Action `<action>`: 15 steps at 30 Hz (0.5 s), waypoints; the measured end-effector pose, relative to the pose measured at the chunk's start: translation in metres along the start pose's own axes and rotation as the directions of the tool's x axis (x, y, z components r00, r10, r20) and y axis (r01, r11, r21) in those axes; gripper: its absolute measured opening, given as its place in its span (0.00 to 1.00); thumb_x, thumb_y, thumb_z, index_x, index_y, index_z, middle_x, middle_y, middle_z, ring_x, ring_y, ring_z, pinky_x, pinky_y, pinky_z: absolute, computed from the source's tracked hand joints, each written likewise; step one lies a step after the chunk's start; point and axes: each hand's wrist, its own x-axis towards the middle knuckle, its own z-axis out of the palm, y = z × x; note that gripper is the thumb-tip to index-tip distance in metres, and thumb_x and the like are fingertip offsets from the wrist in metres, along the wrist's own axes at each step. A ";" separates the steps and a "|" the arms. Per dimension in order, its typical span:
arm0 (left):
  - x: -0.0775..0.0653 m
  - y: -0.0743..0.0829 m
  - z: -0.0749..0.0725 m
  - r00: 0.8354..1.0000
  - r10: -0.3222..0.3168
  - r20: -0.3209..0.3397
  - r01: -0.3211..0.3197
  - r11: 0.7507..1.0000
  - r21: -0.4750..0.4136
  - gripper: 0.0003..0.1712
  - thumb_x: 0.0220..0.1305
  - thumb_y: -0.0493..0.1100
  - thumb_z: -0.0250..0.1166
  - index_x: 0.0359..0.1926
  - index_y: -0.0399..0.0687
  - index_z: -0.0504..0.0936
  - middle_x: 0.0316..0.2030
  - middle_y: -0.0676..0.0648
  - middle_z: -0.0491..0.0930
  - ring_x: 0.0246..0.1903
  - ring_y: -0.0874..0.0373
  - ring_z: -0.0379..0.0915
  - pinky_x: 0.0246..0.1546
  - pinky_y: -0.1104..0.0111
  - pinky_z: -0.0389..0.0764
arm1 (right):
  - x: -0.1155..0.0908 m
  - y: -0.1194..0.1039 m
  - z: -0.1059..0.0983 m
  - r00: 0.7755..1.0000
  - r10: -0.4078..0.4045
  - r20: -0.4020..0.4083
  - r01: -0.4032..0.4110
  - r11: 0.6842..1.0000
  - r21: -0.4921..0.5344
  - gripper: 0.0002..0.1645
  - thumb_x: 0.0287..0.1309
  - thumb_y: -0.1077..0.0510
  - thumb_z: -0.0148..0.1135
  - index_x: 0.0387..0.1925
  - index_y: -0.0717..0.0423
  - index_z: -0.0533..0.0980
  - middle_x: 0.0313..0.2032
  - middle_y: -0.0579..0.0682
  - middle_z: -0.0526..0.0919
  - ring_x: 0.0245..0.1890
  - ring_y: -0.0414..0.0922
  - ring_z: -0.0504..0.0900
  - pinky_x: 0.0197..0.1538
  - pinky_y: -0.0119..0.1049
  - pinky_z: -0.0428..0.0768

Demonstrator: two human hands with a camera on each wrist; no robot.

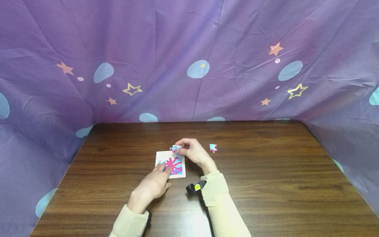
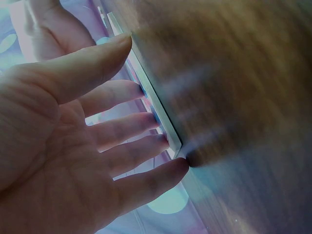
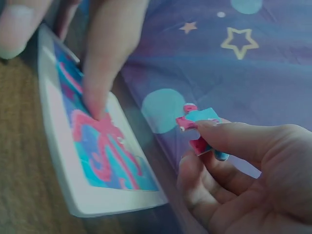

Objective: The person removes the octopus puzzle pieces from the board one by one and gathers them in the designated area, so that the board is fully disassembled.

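A square puzzle board (image 1: 184,171) with a white rim lies on the table, part filled with a pink octopus on blue; the upper part of its recess is bare white. My left hand (image 1: 152,184) rests on the lower left of the board with fairly straight fingers, a fingertip pressing the picture in the right wrist view. Between thumb and fingers my right hand (image 1: 193,153) pinches a light blue and pink jigsaw piece (image 3: 204,116), held above the board's far edge. Part of that piece is hidden behind the thumb. A second jigsaw piece (image 1: 213,147) lies to the right of the right hand.
The brown wooden table (image 1: 281,184) spreads wide on both sides. A purple curtain (image 1: 165,42) with stars and blobs hangs behind and beside it. By the right sleeve sits a black strap device (image 1: 193,188) with a yellow mark.
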 end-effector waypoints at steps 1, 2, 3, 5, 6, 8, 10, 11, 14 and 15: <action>0.000 0.000 0.000 1.000 -0.001 0.001 0.001 1.000 0.000 0.33 0.62 0.40 0.68 0.65 0.30 0.69 0.67 0.27 0.60 0.68 0.33 0.54 0.68 0.48 0.58 | 0.000 0.000 -0.002 1.000 0.001 -0.011 -0.001 1.000 0.018 0.13 0.51 0.70 0.68 0.42 0.68 0.81 0.27 0.50 0.81 0.26 0.40 0.77 0.31 0.34 0.78; 0.000 0.000 0.000 1.000 -0.001 0.001 0.001 1.000 0.000 0.33 0.62 0.40 0.68 0.65 0.30 0.69 0.67 0.27 0.60 0.68 0.33 0.54 0.68 0.48 0.58 | -0.001 0.000 -0.003 1.000 0.003 -0.021 -0.003 0.999 0.035 0.14 0.51 0.70 0.68 0.42 0.68 0.81 0.27 0.49 0.81 0.26 0.40 0.77 0.32 0.34 0.79; 0.000 0.000 0.000 1.000 0.000 0.000 0.000 1.000 0.000 0.33 0.62 0.40 0.68 0.65 0.30 0.69 0.67 0.27 0.60 0.68 0.33 0.54 0.68 0.48 0.58 | -0.001 -0.001 -0.005 0.999 0.006 -0.032 -0.005 0.999 0.053 0.14 0.50 0.70 0.68 0.42 0.68 0.81 0.27 0.49 0.80 0.25 0.40 0.77 0.32 0.35 0.79; 0.000 0.001 0.000 1.000 0.002 -0.001 -0.002 1.000 0.001 0.34 0.62 0.40 0.68 0.65 0.31 0.69 0.67 0.27 0.60 0.68 0.33 0.54 0.68 0.48 0.58 | -0.002 -0.001 -0.007 0.999 0.011 -0.046 -0.007 0.996 0.091 0.15 0.50 0.70 0.68 0.42 0.68 0.80 0.27 0.49 0.80 0.26 0.42 0.77 0.31 0.36 0.80; 0.000 0.001 0.000 1.000 0.004 -0.003 -0.004 1.000 0.001 0.34 0.62 0.40 0.68 0.65 0.31 0.69 0.67 0.28 0.60 0.68 0.33 0.54 0.68 0.48 0.58 | -0.002 -0.001 -0.009 0.999 0.014 -0.052 -0.009 0.994 0.111 0.15 0.50 0.71 0.68 0.42 0.67 0.80 0.27 0.49 0.80 0.26 0.44 0.77 0.31 0.36 0.79; 0.000 0.001 0.000 1.000 0.007 -0.006 -0.007 1.000 0.003 0.34 0.61 0.40 0.68 0.65 0.31 0.69 0.67 0.27 0.59 0.67 0.33 0.54 0.68 0.48 0.58 | -0.004 -0.002 -0.011 0.998 0.018 -0.063 -0.008 0.989 0.145 0.15 0.50 0.72 0.68 0.43 0.68 0.80 0.27 0.50 0.81 0.26 0.46 0.78 0.30 0.36 0.79; 0.000 0.001 0.000 1.000 0.006 -0.004 -0.006 1.000 0.003 0.34 0.62 0.40 0.68 0.65 0.31 0.69 0.68 0.28 0.59 0.68 0.33 0.54 0.68 0.48 0.58 | -0.005 -0.003 -0.013 0.997 0.016 -0.073 -0.003 0.985 0.172 0.15 0.50 0.73 0.68 0.43 0.68 0.80 0.27 0.50 0.81 0.26 0.47 0.78 0.29 0.35 0.79; 0.000 0.001 0.000 1.000 0.004 -0.003 -0.004 1.000 0.003 0.34 0.62 0.40 0.68 0.65 0.31 0.69 0.68 0.28 0.59 0.68 0.33 0.54 0.68 0.48 0.57 | -0.006 -0.004 -0.014 0.997 0.012 -0.079 0.003 0.984 0.178 0.15 0.50 0.73 0.68 0.43 0.69 0.79 0.27 0.50 0.81 0.26 0.47 0.78 0.29 0.36 0.78; 0.000 0.000 0.000 1.000 0.000 -0.001 0.000 1.000 0.004 0.34 0.62 0.40 0.67 0.65 0.31 0.69 0.68 0.28 0.59 0.68 0.33 0.54 0.68 0.48 0.57 | -0.008 -0.006 -0.018 0.995 0.012 -0.098 0.008 0.981 0.191 0.16 0.50 0.73 0.67 0.43 0.69 0.79 0.28 0.50 0.82 0.25 0.46 0.78 0.28 0.36 0.78; -0.001 0.000 0.000 1.000 0.001 -0.002 -0.001 1.000 0.003 0.33 0.62 0.40 0.67 0.65 0.31 0.69 0.68 0.28 0.59 0.68 0.33 0.54 0.68 0.48 0.58 | -0.009 -0.007 -0.020 0.994 0.013 -0.106 0.007 0.981 0.195 0.16 0.50 0.73 0.68 0.43 0.69 0.79 0.28 0.51 0.83 0.25 0.46 0.78 0.28 0.36 0.78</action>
